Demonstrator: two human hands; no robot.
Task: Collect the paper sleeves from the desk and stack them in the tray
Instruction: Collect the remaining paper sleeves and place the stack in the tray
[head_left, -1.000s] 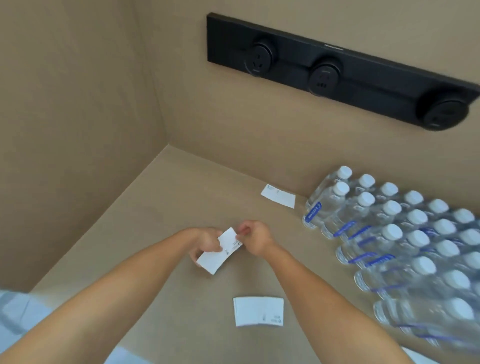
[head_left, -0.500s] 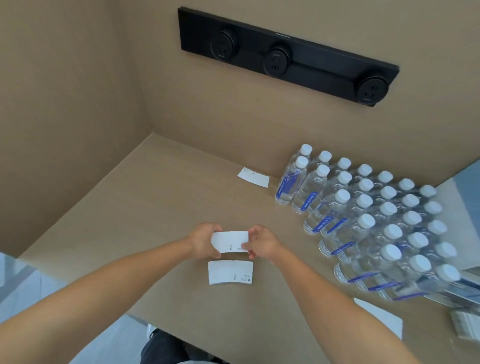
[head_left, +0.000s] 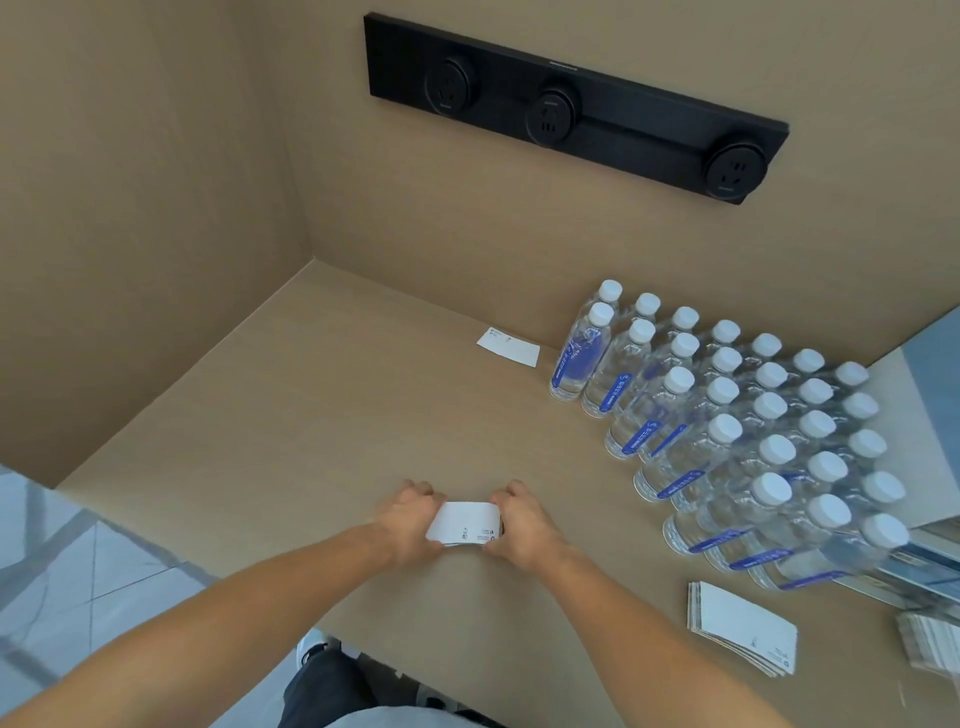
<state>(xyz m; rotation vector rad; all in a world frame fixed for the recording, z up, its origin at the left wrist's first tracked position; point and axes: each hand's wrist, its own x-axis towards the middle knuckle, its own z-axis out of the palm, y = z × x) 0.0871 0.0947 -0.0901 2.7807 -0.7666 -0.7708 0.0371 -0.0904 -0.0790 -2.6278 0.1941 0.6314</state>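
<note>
Both hands hold a small pile of white paper sleeves (head_left: 464, 524) down on the brown desk, near its front edge. My left hand (head_left: 408, 514) pinches the pile's left end and my right hand (head_left: 521, 519) grips its right end. One more single sleeve (head_left: 508, 347) lies flat far back by the wall, left of the bottles. A thick stack of sleeves (head_left: 744, 627) rests at the desk's right front. A further bundle of sleeves (head_left: 932, 642) shows at the right edge of the view; I cannot make out a tray.
Several rows of shrink-wrapped water bottles (head_left: 737, 431) with white caps fill the desk's right side. A black socket strip (head_left: 571, 104) is mounted on the back wall. A brown side wall closes off the left. The tiled floor (head_left: 78, 571) lies beyond the desk's front-left edge.
The sleeve held in both hands came down onto the sleeve that lay on the desk in front of it; both hands now grip the two together. The view shifted right, showing the stacks.
</note>
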